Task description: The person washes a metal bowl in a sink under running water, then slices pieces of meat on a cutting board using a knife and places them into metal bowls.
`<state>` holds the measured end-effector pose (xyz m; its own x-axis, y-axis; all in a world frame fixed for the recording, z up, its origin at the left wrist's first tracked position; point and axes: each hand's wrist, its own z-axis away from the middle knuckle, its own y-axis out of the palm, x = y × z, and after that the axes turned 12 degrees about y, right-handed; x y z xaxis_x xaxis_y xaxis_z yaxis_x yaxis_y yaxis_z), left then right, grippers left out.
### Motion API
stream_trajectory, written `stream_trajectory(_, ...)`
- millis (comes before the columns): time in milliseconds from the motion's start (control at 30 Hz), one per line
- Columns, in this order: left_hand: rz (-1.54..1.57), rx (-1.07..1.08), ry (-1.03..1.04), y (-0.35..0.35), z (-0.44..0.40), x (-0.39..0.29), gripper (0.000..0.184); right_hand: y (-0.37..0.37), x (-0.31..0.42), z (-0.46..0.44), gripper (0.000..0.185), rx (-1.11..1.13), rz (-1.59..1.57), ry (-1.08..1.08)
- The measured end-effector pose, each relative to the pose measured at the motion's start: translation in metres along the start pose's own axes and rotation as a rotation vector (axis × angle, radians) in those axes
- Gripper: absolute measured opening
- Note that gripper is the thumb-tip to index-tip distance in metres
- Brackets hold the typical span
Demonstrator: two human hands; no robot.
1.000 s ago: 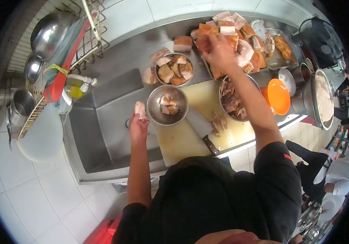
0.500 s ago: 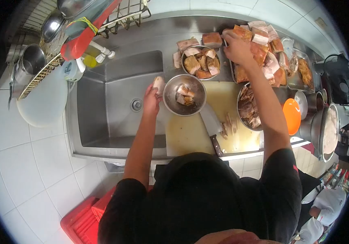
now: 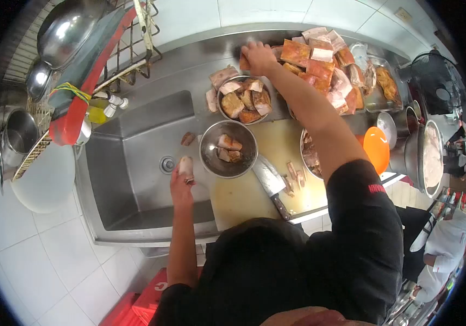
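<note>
My left hand (image 3: 182,190) is closed around a pale piece of pork (image 3: 186,168), above the sink. A small brown piece of meat (image 3: 188,138) shows beyond it, over the basin; whether it rests on the bottom I cannot tell. My right hand (image 3: 260,57) grips a reddish-brown pork slab (image 3: 244,60), partly hidden by the fingers, behind the full bowl. That steel bowl (image 3: 269,111) is heaped with browned pork chunks. Nearer stands a second steel bowl (image 3: 205,163) with a few pieces. A cleaver (image 3: 270,178) lies on the yellowish cutting board (image 3: 233,204) beside meat strips (image 3: 296,175).
Stacked pork slabs (image 3: 320,70) fill a tray at the back right. My right arm partly covers a bowl of sliced meat (image 3: 309,149). An orange plate (image 3: 377,149) and pots stand further right. The steel sink (image 3: 129,157) lies left, below a wire rack (image 3: 148,32).
My right hand has moved left from the stacked slabs to the slab behind the full bowl. My left hand has drawn nearer my body. The small brown piece over the basin has come into view.
</note>
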<state>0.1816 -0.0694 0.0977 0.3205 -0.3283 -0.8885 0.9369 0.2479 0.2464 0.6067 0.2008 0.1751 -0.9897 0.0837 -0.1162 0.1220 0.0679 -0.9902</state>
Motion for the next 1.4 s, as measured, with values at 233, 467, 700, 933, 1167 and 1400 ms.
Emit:
stream_trajectory(233, -0.033, 0.069, 0.152, -0.003, -0.003, -0.007, 0.050, -0.119, -0.066, 0.102, 0.044, -0.384, -0.389, 0.094)
stream_trajectory(467, -0.142, 0.126, 0.283, 0.031, 0.003, -0.015, 0.049, -0.067, -0.188, 0.161, 0.063, -0.329, -0.352, 0.591)
stream_trajectory(700, -0.209, 0.268, 0.458, 0.047, 0.022, -0.039, 0.044, -0.031, -0.218, 0.182, 0.079, -0.451, -0.307, 0.348)
stream_trajectory(933, -0.435, 0.505, 0.646, 0.031, 0.043, -0.031, 0.043, -0.006, -0.240, 0.181, 0.084, -0.284, -0.646, 0.501)
stream_trajectory(1167, -0.815, 0.816, 0.602, 0.021, 0.072, 0.005, 0.043, -0.098, -0.116, 0.140, 0.074, -0.642, -0.301, 0.506)
stream_trajectory(1400, -0.783, 0.859, 0.831, 0.029, 0.050, 0.014, 0.044, -0.056, 0.077, 0.014, 0.080, 0.198, -0.384, 0.278)
